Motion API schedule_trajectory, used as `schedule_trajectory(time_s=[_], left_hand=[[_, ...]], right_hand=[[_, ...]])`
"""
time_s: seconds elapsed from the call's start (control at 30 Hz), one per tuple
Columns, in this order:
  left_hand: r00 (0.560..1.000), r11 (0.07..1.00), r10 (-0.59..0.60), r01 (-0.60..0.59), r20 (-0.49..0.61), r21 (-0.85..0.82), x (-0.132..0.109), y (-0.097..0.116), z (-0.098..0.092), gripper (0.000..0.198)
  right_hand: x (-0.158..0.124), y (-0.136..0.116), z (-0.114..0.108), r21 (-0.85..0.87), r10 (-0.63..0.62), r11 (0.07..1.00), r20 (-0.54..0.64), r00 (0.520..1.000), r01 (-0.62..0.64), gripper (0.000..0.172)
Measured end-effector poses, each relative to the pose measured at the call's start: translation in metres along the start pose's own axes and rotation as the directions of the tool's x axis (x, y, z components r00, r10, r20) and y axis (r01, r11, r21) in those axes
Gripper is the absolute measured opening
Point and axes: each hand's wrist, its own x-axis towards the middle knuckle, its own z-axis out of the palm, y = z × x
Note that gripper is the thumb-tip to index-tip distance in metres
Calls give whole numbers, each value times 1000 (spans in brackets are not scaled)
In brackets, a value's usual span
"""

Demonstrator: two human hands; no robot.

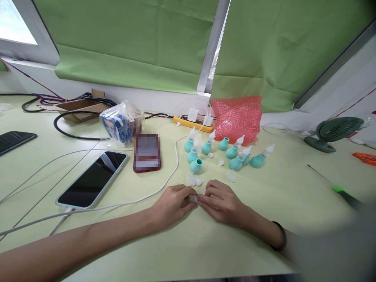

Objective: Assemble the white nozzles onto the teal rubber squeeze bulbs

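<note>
My left hand (173,205) and my right hand (225,203) meet low over the table. Between their fingertips is a small translucent plastic piece (193,198), pinched from both sides and mostly covered by fingers. Just beyond the hands lie a clear plastic cup-like part (191,179) and a white pointed tip (199,182). Farther back, an open teal rubber bulb (196,166) lies tilted, its mouth uncovered; another bare teal bulb (223,143) sits behind it. Several teal bulbs (235,163) carry clear necks with white tips. A loose tip (221,163) and a clear part (231,176) lie among them.
Phones (92,180) and a red-cased device (147,152) lie left, with a white cable (164,184) crossing the table. Behind are a yellow power strip (183,120), pink bubble wrap (236,119) and a bagged box (120,125). A green fan (335,133) and screwdriver (340,190) are right.
</note>
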Motion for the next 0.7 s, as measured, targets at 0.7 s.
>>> schedule_trajectory(time_s=[0.7], left_hand=[[999,999,18,-17,-30,36,0,-1,0,11]], right_hand=[[1,3,2,74,15,997,-29,999,-12,22]])
